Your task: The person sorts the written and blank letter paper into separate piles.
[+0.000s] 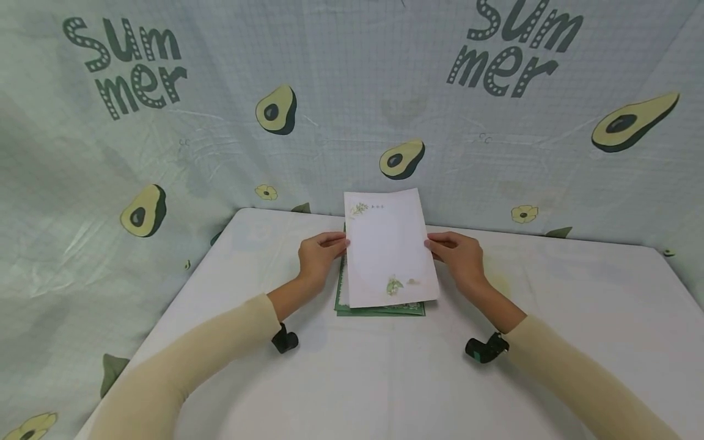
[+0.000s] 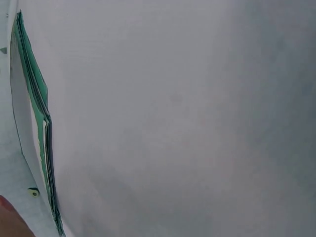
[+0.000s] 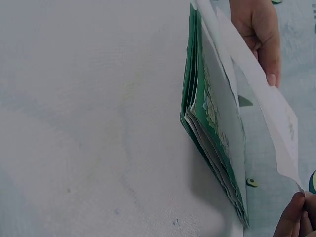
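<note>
A pale sheet of paper (image 1: 387, 247), printed with small green sprigs at two corners, is held by both hands over a green-edged stack of papers (image 1: 379, 311). My left hand (image 1: 319, 260) pinches the sheet's left edge between thumb and fingers. At the opposite edge, my right hand (image 1: 461, 256) pinches it the same way. In the right wrist view the sheet (image 3: 269, 106) is lifted apart from the stack (image 3: 197, 106), whose layers fan slightly at the side. The left wrist view shows the stack's green edge (image 2: 37, 89) and only a bit of the left hand (image 2: 14, 222).
The stack lies toward the back of a white-covered table (image 1: 352, 379). Behind the table hangs a pale backdrop (image 1: 341, 73) with avocado prints and lettering. A small black camera is strapped on each wrist, one on the left (image 1: 285, 339) and one on the right (image 1: 486, 348).
</note>
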Demonstrator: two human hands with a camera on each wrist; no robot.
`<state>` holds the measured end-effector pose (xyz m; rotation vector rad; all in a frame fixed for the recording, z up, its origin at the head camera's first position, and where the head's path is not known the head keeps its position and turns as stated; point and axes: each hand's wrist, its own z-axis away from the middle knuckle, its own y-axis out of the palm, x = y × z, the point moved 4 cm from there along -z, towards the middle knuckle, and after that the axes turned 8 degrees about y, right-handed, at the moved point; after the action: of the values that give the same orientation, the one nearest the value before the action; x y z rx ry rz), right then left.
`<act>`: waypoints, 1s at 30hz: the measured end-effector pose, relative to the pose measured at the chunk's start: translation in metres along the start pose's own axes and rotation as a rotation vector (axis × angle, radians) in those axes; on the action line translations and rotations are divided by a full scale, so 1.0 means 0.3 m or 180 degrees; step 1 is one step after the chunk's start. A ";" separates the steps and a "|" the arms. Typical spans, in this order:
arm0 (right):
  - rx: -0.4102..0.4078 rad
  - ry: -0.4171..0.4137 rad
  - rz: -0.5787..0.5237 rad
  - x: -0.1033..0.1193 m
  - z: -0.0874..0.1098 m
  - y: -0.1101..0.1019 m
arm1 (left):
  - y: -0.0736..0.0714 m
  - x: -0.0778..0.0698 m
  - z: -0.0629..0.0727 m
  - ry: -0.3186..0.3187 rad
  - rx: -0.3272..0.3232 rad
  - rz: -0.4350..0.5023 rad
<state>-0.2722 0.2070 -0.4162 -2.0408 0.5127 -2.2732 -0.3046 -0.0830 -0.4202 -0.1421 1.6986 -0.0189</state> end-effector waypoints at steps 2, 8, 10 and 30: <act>0.0009 -0.0023 -0.0056 -0.001 0.003 -0.003 | -0.001 0.004 0.005 -0.0006 -0.0019 0.0022; -0.0017 -0.0037 -0.0050 -0.001 0.016 -0.019 | 0.010 0.003 0.018 0.0019 -0.0079 0.0160; -0.0049 -0.0009 -0.0014 0.000 0.019 -0.028 | 0.019 -0.001 0.019 0.0043 -0.0104 0.0287; 0.0233 0.0085 -0.0385 -0.026 0.044 -0.169 | 0.125 -0.024 0.023 0.0159 0.0180 0.0538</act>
<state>-0.2490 0.2540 -0.4090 -2.0629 0.3101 -2.3505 -0.3000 -0.0447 -0.4177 0.0445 1.7531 0.0559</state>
